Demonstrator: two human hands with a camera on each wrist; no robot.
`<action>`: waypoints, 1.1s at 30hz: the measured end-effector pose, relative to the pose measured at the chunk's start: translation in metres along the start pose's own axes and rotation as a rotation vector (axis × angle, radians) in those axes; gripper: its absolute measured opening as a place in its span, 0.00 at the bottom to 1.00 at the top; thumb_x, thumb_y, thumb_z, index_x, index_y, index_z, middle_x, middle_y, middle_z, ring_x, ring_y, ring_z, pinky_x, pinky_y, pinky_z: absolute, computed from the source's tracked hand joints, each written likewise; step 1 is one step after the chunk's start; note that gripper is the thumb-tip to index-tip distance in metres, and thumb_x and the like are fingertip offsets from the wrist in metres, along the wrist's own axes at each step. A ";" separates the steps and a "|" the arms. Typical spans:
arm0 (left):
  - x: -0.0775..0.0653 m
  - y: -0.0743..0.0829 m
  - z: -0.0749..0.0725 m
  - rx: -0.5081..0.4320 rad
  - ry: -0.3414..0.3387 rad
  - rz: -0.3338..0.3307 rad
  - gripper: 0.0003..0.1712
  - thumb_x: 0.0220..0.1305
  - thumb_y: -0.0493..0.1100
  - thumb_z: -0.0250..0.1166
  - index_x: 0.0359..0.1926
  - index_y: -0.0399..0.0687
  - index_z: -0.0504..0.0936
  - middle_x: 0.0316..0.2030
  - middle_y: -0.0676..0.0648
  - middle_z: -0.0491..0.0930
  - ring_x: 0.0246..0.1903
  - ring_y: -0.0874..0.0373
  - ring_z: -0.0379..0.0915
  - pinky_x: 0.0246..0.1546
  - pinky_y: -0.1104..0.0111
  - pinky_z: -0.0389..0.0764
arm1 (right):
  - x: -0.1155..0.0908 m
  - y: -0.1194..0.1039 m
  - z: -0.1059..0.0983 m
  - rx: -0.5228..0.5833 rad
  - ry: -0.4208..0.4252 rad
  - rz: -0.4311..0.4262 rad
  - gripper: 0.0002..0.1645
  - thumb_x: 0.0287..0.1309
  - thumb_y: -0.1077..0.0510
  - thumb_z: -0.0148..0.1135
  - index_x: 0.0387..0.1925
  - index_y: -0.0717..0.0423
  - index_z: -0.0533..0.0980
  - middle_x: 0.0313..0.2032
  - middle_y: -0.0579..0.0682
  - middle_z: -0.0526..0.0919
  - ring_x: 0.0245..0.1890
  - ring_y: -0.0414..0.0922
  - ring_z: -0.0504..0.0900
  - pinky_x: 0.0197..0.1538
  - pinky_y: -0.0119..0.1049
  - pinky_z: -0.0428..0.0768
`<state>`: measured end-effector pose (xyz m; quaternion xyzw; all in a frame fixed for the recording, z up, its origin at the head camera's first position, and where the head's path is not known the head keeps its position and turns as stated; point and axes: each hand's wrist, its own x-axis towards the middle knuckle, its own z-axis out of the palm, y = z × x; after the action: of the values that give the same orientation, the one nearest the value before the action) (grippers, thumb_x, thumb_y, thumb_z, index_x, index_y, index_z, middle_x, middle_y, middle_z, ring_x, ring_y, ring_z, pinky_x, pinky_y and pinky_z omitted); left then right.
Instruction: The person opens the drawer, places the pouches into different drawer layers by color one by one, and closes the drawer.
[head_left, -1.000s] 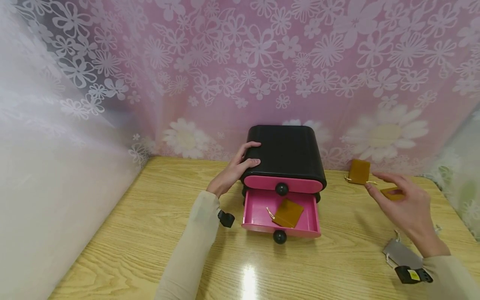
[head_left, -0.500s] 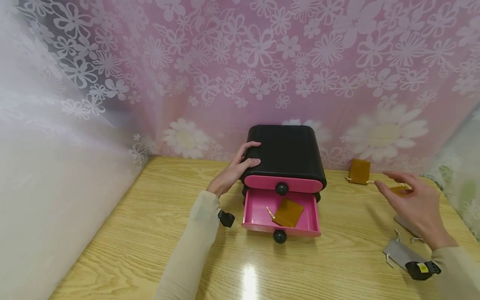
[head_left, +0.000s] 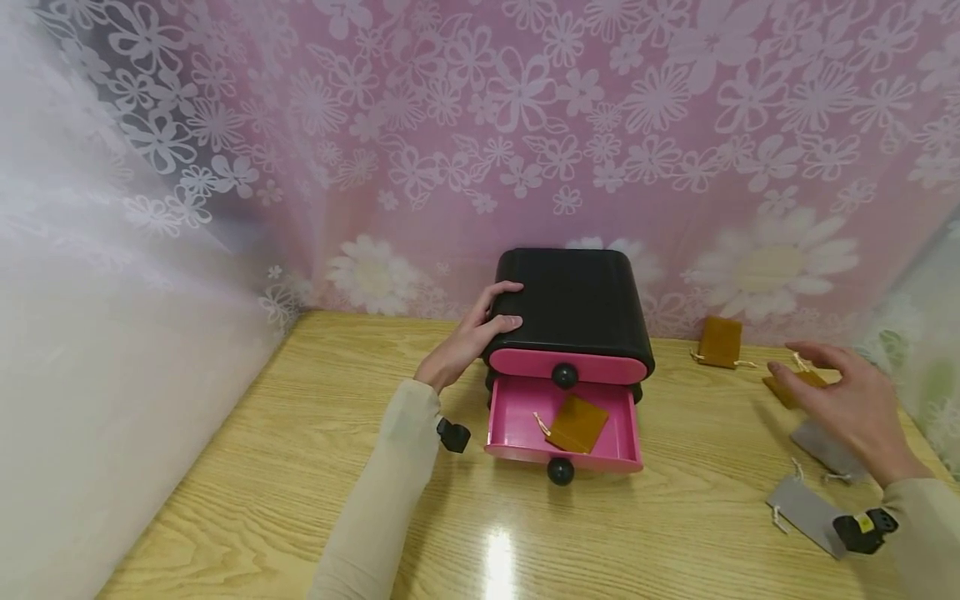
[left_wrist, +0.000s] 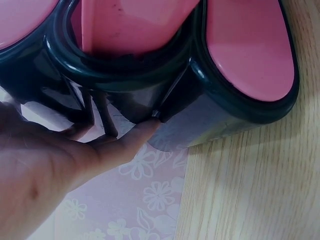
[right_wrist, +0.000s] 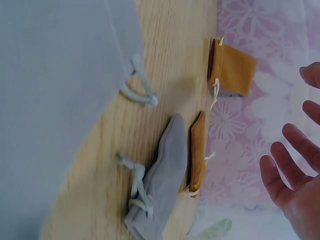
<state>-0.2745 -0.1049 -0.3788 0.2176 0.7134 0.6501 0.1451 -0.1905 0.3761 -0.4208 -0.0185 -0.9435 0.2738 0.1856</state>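
Note:
My left hand [head_left: 472,337] rests against the left side of a black drawer unit [head_left: 573,296], fingertips on its top edge. In the left wrist view the thumb [left_wrist: 137,137] lies along the unit's glossy side. A pink drawer [head_left: 517,412] below the top one is pulled out, with a mustard drawstring pouch [head_left: 577,423] inside. My right hand [head_left: 855,400], holding nothing, hovers with parted fingers over a second mustard pouch [head_left: 783,392], partly covering it in the head view. The right wrist view shows its fingers [right_wrist: 287,165] apart from the pouches.
Another mustard pouch [head_left: 720,342] leans at the back by the flowered curtain [head_left: 525,125]. Two grey drawstring pouches, a nearer one [head_left: 806,512] and a farther one [head_left: 825,446], lie on the wooden table [head_left: 300,467] at the right. The open drawer's black knob [head_left: 560,472] juts forward.
My right hand has drifted right, showing more of the mustard pouch beneath it and the farther grey pouch. The left hand and the drawer have stayed put.

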 end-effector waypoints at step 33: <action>-0.001 0.001 -0.001 0.007 -0.002 0.007 0.28 0.75 0.51 0.56 0.71 0.78 0.62 0.68 0.49 0.68 0.60 0.52 0.74 0.63 0.58 0.74 | 0.015 0.068 -0.005 -0.161 -0.298 0.028 0.40 0.69 0.45 0.63 0.60 0.78 0.69 0.50 0.83 0.75 0.42 0.76 0.77 0.29 0.52 0.80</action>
<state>-0.2739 -0.1058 -0.3783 0.2213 0.7148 0.6478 0.1427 -0.2066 0.4388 -0.4474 -0.0057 -0.9791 0.1998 0.0376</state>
